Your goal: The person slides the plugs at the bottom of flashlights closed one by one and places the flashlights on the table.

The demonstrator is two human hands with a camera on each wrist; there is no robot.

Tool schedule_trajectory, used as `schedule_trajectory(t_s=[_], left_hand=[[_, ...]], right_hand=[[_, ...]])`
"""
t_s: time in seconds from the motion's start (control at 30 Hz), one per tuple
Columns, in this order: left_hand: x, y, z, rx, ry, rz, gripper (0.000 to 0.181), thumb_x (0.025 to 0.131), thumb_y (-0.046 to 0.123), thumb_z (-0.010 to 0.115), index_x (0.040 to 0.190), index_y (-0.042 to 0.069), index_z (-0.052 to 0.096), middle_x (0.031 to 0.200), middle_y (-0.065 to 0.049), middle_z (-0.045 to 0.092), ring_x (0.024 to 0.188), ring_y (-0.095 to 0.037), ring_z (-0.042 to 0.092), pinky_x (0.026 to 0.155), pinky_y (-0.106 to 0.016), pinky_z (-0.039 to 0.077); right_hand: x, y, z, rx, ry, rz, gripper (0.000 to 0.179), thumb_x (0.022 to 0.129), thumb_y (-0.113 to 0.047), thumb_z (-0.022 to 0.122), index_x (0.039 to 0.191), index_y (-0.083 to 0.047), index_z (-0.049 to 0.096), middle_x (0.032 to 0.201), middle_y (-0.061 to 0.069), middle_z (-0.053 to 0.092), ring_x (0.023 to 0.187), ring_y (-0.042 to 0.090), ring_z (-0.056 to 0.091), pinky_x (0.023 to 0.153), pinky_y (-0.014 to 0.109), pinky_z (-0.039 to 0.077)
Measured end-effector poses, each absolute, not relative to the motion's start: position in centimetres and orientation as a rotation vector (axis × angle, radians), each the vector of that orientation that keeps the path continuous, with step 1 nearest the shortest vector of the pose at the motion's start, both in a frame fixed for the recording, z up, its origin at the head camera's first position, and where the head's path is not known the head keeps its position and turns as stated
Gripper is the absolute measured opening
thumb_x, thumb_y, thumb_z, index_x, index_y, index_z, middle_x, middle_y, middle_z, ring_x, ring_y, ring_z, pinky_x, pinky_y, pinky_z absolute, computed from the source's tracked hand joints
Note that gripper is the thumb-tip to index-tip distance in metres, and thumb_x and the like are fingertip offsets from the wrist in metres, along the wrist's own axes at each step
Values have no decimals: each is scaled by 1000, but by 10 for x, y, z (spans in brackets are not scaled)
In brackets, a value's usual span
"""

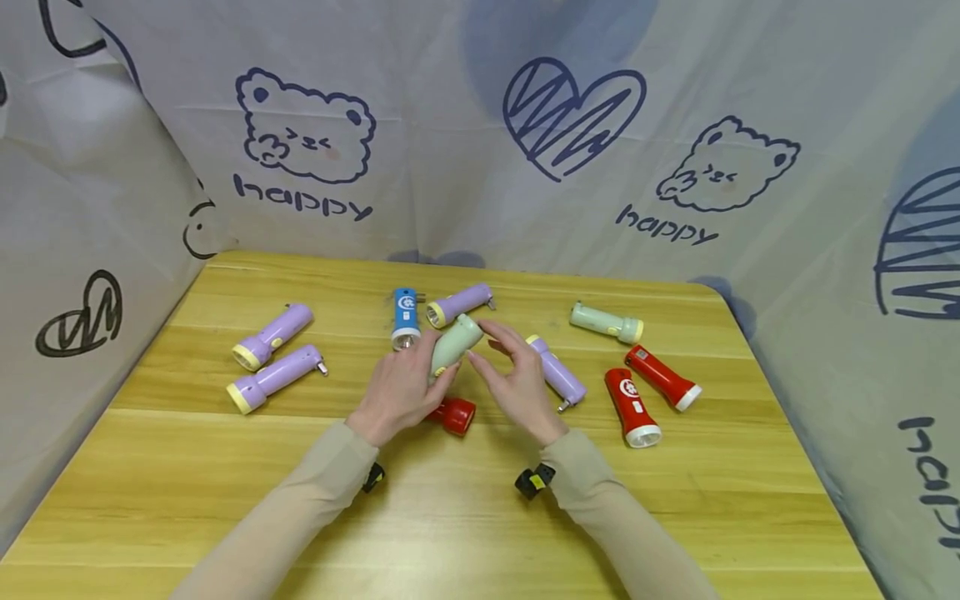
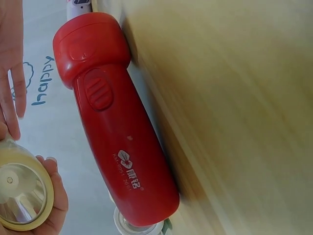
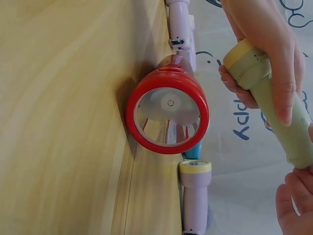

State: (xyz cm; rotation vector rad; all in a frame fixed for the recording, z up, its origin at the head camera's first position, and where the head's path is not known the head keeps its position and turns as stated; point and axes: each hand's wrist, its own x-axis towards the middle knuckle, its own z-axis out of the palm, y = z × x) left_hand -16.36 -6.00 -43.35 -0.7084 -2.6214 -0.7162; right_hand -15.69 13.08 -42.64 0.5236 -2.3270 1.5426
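A pale green flashlight [image 1: 457, 337] with a yellow head is gripped by my left hand [image 1: 401, 383], its tail pointing up and right. In the right wrist view, the left thumb lies along the green barrel [image 3: 276, 107]. My right hand [image 1: 517, 379] is at the tail end, fingertips right at its edge and fingers mostly straight in the left wrist view. Beneath the left hand a red flashlight [image 1: 457, 415] lies on the table, partly hidden by that hand. Its switch and white print show on the red barrel [image 2: 122, 142] in the left wrist view.
Two purple flashlights lie at left, the upper [image 1: 273, 335] and the lower [image 1: 277, 377]. A blue flashlight [image 1: 406, 312] and a purple one [image 1: 459, 303] lie behind the hands. To the right are another purple [image 1: 558, 373], a green [image 1: 606, 322] and two red flashlights [image 1: 632, 404].
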Motion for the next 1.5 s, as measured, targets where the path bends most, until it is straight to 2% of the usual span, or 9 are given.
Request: schedule_trajectory(t_s=[0.27,0.53,0.7,1.0,1.2,1.33,1.5], left_hand=[[-162,-60,-433,-704,-2621,-750,41,96,30,64,123,1,53,74,-9,60,53,-17,50,45,-28,42],[-161,-60,-433,-693,-2647,-778,42,96,31,64,124,2,53,77,-9,61,54,-16,51,46,-26,42],[-162,-61,-434,-681,-2684,-796,43,95,32,65,125,3,53,79,-9,62,56,-16,51,47,-26,42],[-166,-65,-430,-636,-2773,-830,43,96,34,65,126,5,54,81,-10,64,58,-18,54,49,-28,42],[-176,-73,-424,-548,-2831,-850,49,97,37,64,130,3,53,85,-13,67,62,-21,57,49,-28,44],[-185,-81,-418,-478,-2855,-837,53,97,39,62,133,3,51,83,-14,66,60,-21,56,48,-29,42],[-197,-92,-409,-389,-2893,-832,55,98,42,59,135,2,49,85,-16,67,60,-24,59,47,-30,45]], right_hand=[[-159,127,-427,519,-2308,1586,43,93,1,68,135,7,58,139,26,59,132,40,55,107,51,51],[-158,130,-429,542,-2327,1610,45,94,-7,70,137,-1,59,141,18,60,133,31,57,105,43,54],[-159,132,-431,557,-2332,1612,44,96,-11,69,137,-2,59,141,18,60,133,33,57,105,47,54],[-159,135,-429,561,-2389,1586,41,97,-11,67,137,-1,60,140,18,61,133,32,57,106,42,54],[-157,142,-430,563,-2412,1549,40,98,-10,66,136,1,59,140,21,61,132,34,57,105,42,54],[-156,146,-432,556,-2410,1559,40,98,-11,66,136,-2,60,139,18,61,132,32,57,106,41,54],[-156,151,-433,571,-2395,1572,39,98,-10,65,136,-3,60,139,19,61,131,33,57,106,44,53]])
